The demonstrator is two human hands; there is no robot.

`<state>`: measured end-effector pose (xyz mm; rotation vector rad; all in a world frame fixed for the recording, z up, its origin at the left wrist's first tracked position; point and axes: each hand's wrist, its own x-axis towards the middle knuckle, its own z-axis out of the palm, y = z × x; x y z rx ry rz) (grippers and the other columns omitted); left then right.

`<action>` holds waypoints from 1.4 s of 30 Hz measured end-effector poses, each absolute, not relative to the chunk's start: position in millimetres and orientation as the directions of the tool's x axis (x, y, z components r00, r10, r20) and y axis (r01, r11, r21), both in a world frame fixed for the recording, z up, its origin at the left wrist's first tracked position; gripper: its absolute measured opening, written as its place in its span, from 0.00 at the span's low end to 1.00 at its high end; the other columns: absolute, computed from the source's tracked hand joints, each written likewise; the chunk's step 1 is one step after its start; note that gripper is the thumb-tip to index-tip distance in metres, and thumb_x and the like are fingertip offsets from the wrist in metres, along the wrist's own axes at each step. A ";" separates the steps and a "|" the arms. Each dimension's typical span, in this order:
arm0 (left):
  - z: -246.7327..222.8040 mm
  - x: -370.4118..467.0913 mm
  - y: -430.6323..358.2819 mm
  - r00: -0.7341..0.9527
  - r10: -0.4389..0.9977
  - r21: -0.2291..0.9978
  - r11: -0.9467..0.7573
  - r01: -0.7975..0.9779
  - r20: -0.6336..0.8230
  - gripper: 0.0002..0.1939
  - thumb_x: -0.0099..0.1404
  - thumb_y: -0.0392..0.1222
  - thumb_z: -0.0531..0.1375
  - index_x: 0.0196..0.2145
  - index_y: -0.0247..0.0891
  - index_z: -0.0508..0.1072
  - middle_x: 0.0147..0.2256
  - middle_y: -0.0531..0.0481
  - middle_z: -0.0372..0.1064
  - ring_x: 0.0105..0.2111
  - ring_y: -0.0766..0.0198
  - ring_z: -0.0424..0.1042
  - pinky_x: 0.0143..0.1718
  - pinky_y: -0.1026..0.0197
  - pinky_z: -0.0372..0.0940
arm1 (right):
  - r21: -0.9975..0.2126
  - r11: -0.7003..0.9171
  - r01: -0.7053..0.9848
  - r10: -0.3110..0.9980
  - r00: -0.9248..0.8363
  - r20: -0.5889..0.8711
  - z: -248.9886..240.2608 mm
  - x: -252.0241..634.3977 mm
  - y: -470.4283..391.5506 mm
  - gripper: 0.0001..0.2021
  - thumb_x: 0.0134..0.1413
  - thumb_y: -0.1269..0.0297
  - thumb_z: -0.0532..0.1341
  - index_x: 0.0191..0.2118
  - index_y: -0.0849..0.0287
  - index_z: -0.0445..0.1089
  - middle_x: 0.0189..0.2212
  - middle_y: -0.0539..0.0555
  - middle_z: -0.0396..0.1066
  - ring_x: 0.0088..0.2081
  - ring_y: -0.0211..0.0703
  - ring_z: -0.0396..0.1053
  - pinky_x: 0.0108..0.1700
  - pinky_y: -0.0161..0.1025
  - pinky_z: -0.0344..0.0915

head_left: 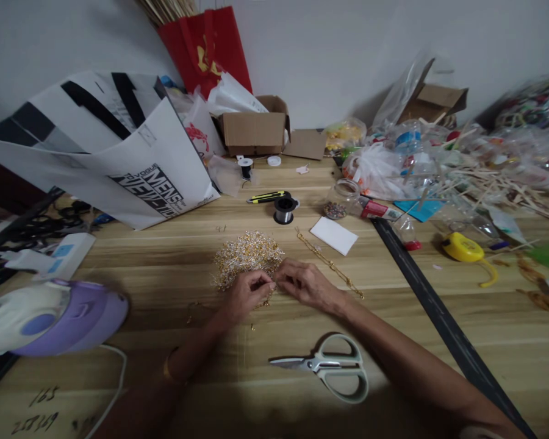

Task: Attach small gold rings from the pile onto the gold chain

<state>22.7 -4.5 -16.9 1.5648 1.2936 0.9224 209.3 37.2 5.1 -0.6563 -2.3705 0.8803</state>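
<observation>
My left hand (pixel 251 292) and my right hand (pixel 307 281) meet fingertip to fingertip at the middle of the table. Both are closed in a pinch, and what lies between the fingers is too small to make out. Just behind them sits a bushy heap of gold and clear beaded wire (pixel 244 253), touching or nearly touching the hands. A thin gold chain (pixel 266 301) shows under my left fingers. Right of my right hand lies another gold chain (pixel 332 265). Scissors (pixel 322 364) with pale handles rest nearer to me, blades pointing left.
Behind the heap are a wire spool (pixel 283 211), a yellow-black utility knife (pixel 268 197), a bead jar (pixel 341 201) and a white card (pixel 333 235). A purple-white appliance (pixel 68 320) stands left. Bags, bottles and a tape measure (pixel 462 247) crowd the right.
</observation>
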 end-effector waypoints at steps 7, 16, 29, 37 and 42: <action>-20.0 23.0 -5.7 0.175 0.984 0.919 -0.110 0.378 0.045 0.07 0.56 0.39 0.58 0.25 0.33 0.71 0.23 0.50 0.69 0.25 0.68 0.66 0.27 0.67 0.59 | -0.658 0.703 0.271 0.570 -0.768 0.293 1.4 210.0 37.6 0.08 0.60 0.69 0.52 0.37 0.61 0.68 0.33 0.56 0.68 0.34 0.40 0.66 0.36 0.34 0.61; -15.6 26.2 -7.2 0.160 0.986 0.889 -0.114 0.443 0.046 0.06 0.55 0.38 0.58 0.23 0.34 0.71 0.21 0.52 0.68 0.23 0.68 0.65 0.25 0.68 0.58 | -0.631 0.725 0.277 0.546 -0.789 0.282 2.6 209.6 36.9 0.08 0.60 0.69 0.52 0.37 0.60 0.67 0.32 0.54 0.68 0.32 0.39 0.66 0.35 0.33 0.60; -19.7 25.5 -7.2 0.175 0.984 0.875 -0.113 0.470 0.032 0.05 0.54 0.37 0.58 0.23 0.35 0.67 0.21 0.54 0.64 0.23 0.69 0.63 0.25 0.67 0.58 | -0.572 0.763 0.301 0.518 -0.814 0.264 0.2 208.6 35.9 0.09 0.61 0.67 0.51 0.37 0.60 0.67 0.32 0.55 0.68 0.34 0.40 0.66 0.36 0.34 0.60; -18.9 27.3 -7.6 0.187 0.982 0.876 -0.122 0.467 0.037 0.05 0.54 0.36 0.57 0.22 0.35 0.65 0.19 0.56 0.61 0.21 0.70 0.60 0.24 0.68 0.55 | -0.607 0.747 0.270 0.519 -0.808 0.279 0.4 207.8 35.1 0.08 0.61 0.67 0.51 0.36 0.60 0.67 0.31 0.55 0.67 0.32 0.39 0.65 0.35 0.34 0.60; -12.7 26.7 -8.6 0.213 0.977 0.879 -0.125 0.461 0.027 0.08 0.56 0.39 0.56 0.22 0.34 0.66 0.20 0.55 0.61 0.22 0.70 0.59 0.24 0.68 0.54 | -0.717 0.656 0.237 0.577 -0.770 0.273 2.7 205.2 32.3 0.07 0.60 0.68 0.52 0.35 0.61 0.66 0.31 0.54 0.68 0.33 0.39 0.66 0.36 0.34 0.60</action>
